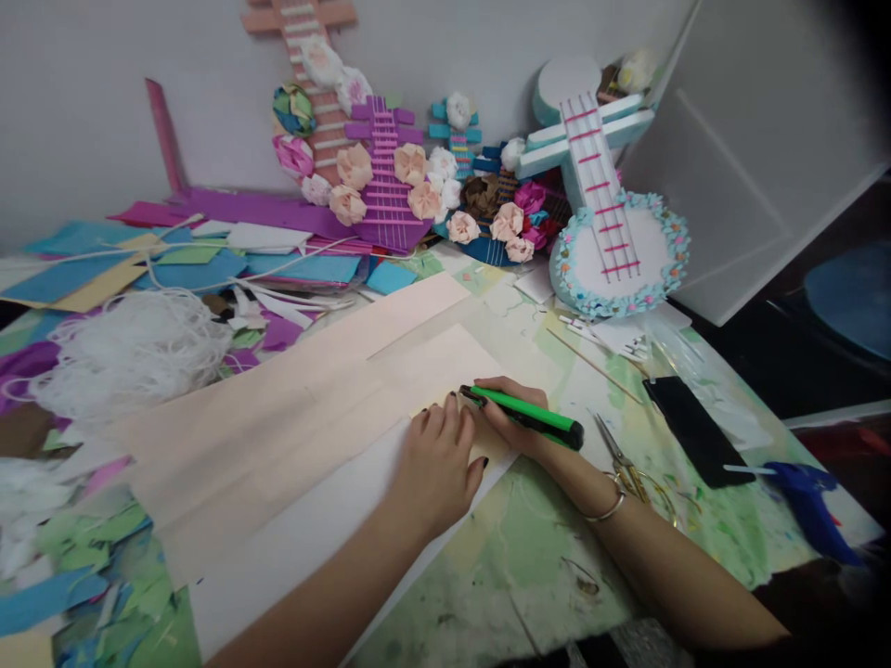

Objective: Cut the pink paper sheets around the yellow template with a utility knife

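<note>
My right hand (511,408) is closed around a green and black utility knife (529,416), its tip resting on a pale peach foam sheet (292,417). Just left of the blade, my left hand (438,459) lies flat on a white sheet (306,538) and the peach sheet, fingers stretched toward the knife. A thin bangle (608,506) circles my right wrist. The sheets lie overlapped across the green-stained table (529,557).
Scissors (626,459), a black phone (692,429) and a blue glue gun (807,501) lie to the right. Foam guitars with paper flowers (410,186) lean on the back wall, one white and teal (613,223). White string (132,348) and coloured scraps fill the left side.
</note>
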`<state>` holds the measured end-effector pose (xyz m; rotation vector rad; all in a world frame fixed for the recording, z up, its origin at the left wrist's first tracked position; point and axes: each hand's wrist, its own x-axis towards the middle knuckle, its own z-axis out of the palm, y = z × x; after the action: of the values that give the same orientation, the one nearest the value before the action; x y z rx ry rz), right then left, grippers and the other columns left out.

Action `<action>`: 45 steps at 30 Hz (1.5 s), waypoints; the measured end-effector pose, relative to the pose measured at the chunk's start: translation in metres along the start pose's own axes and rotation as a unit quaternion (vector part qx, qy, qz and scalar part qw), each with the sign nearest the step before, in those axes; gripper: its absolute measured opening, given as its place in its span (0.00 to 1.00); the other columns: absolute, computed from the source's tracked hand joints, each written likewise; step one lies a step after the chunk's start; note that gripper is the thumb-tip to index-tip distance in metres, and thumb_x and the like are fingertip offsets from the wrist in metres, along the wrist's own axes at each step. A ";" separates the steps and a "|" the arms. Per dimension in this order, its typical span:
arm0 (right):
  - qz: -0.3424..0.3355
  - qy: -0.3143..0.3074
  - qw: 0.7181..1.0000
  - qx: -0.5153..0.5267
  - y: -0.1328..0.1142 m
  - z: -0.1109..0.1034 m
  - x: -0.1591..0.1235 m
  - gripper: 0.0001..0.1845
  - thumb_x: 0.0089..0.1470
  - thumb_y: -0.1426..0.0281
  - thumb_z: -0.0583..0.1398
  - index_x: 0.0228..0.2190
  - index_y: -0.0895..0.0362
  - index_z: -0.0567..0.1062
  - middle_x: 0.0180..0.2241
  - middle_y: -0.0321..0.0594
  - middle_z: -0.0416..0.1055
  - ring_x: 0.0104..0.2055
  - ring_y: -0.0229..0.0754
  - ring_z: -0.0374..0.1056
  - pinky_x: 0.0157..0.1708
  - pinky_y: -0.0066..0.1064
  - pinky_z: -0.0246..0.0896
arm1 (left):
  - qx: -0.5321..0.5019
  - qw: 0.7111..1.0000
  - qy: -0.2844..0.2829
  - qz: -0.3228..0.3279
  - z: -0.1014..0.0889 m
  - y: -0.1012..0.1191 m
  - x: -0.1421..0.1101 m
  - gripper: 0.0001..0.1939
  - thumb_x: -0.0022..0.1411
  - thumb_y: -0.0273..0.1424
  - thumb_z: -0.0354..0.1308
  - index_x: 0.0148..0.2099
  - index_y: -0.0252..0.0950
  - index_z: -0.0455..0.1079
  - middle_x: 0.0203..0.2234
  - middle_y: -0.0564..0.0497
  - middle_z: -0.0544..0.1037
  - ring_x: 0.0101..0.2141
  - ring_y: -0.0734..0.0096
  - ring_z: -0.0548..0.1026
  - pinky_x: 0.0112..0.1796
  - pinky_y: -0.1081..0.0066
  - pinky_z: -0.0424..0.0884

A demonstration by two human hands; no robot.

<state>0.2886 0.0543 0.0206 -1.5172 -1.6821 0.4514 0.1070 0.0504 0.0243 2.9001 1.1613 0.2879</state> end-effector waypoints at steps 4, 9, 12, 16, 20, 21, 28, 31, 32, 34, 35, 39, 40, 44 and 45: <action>-0.001 0.008 1.000 -0.009 0.001 0.000 0.000 0.12 0.53 0.70 0.58 0.40 0.53 0.77 0.38 0.39 0.81 0.40 0.46 0.78 0.42 0.34 0.73 | 0.003 1.000 -0.004 -0.005 0.000 0.001 0.000 0.32 0.67 0.42 0.51 0.63 0.22 0.60 0.61 0.29 0.64 0.54 0.43 0.66 0.53 0.52 0.60; -0.006 0.013 1.000 -0.012 -0.002 -0.001 0.001 0.12 0.52 0.69 0.58 0.39 0.53 0.77 0.38 0.39 0.81 0.39 0.45 0.78 0.41 0.34 0.74 | 0.007 1.000 -0.005 -0.005 0.000 0.001 0.000 0.33 0.66 0.42 0.50 0.63 0.20 0.60 0.61 0.29 0.64 0.54 0.43 0.66 0.53 0.53 0.60; -0.006 0.011 1.000 -0.012 -0.003 -0.001 0.001 0.12 0.52 0.70 0.57 0.39 0.53 0.77 0.37 0.39 0.81 0.39 0.44 0.78 0.40 0.34 0.74 | 0.009 1.000 -0.003 -0.006 0.000 0.001 0.000 0.32 0.66 0.42 0.50 0.63 0.21 0.60 0.61 0.30 0.64 0.54 0.43 0.66 0.53 0.53 0.60; -0.006 0.009 1.000 -0.014 -0.004 -0.001 0.000 0.12 0.53 0.70 0.58 0.39 0.53 0.77 0.38 0.38 0.81 0.39 0.44 0.78 0.40 0.33 0.74 | 0.008 1.000 0.000 -0.008 0.001 0.001 0.001 0.32 0.66 0.42 0.50 0.63 0.22 0.61 0.61 0.30 0.63 0.54 0.44 0.66 0.53 0.53 0.60; -0.002 0.020 1.000 -0.021 -0.002 0.000 -0.001 0.11 0.52 0.70 0.58 0.38 0.52 0.77 0.36 0.38 0.81 0.39 0.45 0.79 0.38 0.33 0.74 | 0.008 1.000 0.002 -0.007 0.002 0.001 0.000 0.32 0.66 0.42 0.50 0.63 0.22 0.60 0.61 0.30 0.64 0.54 0.44 0.66 0.53 0.53 0.60; -0.002 0.022 0.999 -0.023 -0.002 0.000 -0.001 0.11 0.52 0.70 0.58 0.38 0.52 0.77 0.36 0.37 0.82 0.38 0.45 0.79 0.37 0.32 0.74 | 0.008 1.000 0.003 -0.006 0.002 0.001 0.000 0.32 0.66 0.42 0.50 0.63 0.22 0.60 0.61 0.30 0.64 0.55 0.44 0.66 0.53 0.53 0.60; -0.005 0.019 0.999 -0.026 -0.002 -0.001 0.000 0.11 0.52 0.70 0.58 0.38 0.53 0.77 0.36 0.38 0.81 0.38 0.45 0.79 0.38 0.33 0.74 | 0.012 1.000 -0.002 -0.007 0.003 0.001 0.000 0.33 0.67 0.43 0.49 0.64 0.21 0.59 0.62 0.30 0.63 0.55 0.43 0.66 0.54 0.52 0.59; -0.004 0.016 0.999 -0.027 -0.002 -0.001 0.000 0.11 0.52 0.70 0.58 0.38 0.52 0.77 0.36 0.38 0.81 0.38 0.45 0.79 0.39 0.33 0.74 | 0.012 1.000 -0.005 -0.007 0.002 0.001 0.000 0.33 0.67 0.43 0.49 0.64 0.21 0.60 0.62 0.30 0.63 0.55 0.43 0.66 0.54 0.52 0.59; -0.004 0.016 0.999 -0.027 -0.002 -0.001 0.000 0.11 0.52 0.70 0.58 0.38 0.52 0.77 0.37 0.37 0.81 0.38 0.44 0.78 0.40 0.33 0.74 | 0.012 1.000 -0.006 -0.007 0.002 0.001 0.000 0.33 0.67 0.43 0.49 0.64 0.21 0.60 0.62 0.30 0.63 0.55 0.43 0.66 0.54 0.53 0.59; -0.003 0.016 0.999 -0.030 -0.001 -0.001 0.000 0.11 0.52 0.70 0.59 0.38 0.52 0.77 0.37 0.37 0.81 0.38 0.44 0.78 0.40 0.32 0.74 | 0.012 1.000 -0.006 -0.008 0.002 0.001 0.000 0.33 0.67 0.43 0.49 0.64 0.21 0.60 0.62 0.30 0.63 0.55 0.43 0.66 0.54 0.53 0.59; -0.002 0.016 0.999 -0.032 0.000 -0.001 0.000 0.11 0.52 0.70 0.59 0.38 0.52 0.77 0.37 0.37 0.81 0.38 0.44 0.78 0.39 0.32 0.74 | 0.012 1.000 -0.006 -0.009 0.002 0.001 0.000 0.33 0.67 0.43 0.49 0.64 0.22 0.60 0.62 0.31 0.63 0.55 0.44 0.66 0.54 0.53 0.59; -0.001 0.015 0.999 -0.040 0.001 -0.003 -0.001 0.11 0.51 0.70 0.59 0.38 0.53 0.78 0.35 0.38 0.81 0.36 0.45 0.79 0.37 0.32 0.74 | 0.012 1.000 -0.004 -0.009 0.003 0.001 -0.001 0.33 0.67 0.43 0.49 0.65 0.23 0.59 0.62 0.31 0.63 0.56 0.44 0.65 0.54 0.53 0.59; -0.002 0.013 0.999 -0.040 0.000 -0.003 -0.001 0.12 0.51 0.70 0.59 0.38 0.53 0.77 0.36 0.38 0.81 0.37 0.45 0.79 0.38 0.32 0.74 | 0.011 1.000 -0.004 -0.008 0.003 0.001 -0.001 0.33 0.67 0.43 0.49 0.64 0.22 0.59 0.62 0.31 0.63 0.56 0.44 0.65 0.54 0.53 0.58; -0.006 0.009 0.999 -0.042 -0.001 -0.003 0.000 0.12 0.51 0.71 0.58 0.38 0.53 0.77 0.37 0.39 0.81 0.37 0.44 0.78 0.39 0.32 0.73 | 0.009 1.000 -0.003 -0.005 0.004 0.000 -0.001 0.34 0.67 0.43 0.48 0.64 0.21 0.59 0.62 0.30 0.62 0.55 0.43 0.65 0.54 0.52 0.59; -0.006 0.009 0.999 -0.044 -0.001 -0.003 0.000 0.12 0.51 0.70 0.58 0.38 0.54 0.77 0.37 0.39 0.81 0.37 0.44 0.78 0.38 0.32 0.73 | 0.009 1.000 -0.003 -0.004 0.003 0.000 -0.001 0.34 0.67 0.43 0.48 0.64 0.20 0.59 0.62 0.30 0.62 0.55 0.43 0.65 0.54 0.52 0.59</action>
<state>0.2904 0.0533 0.0235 -1.5688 -1.7158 0.3611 0.1070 0.0501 0.0208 2.9083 1.1818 0.2696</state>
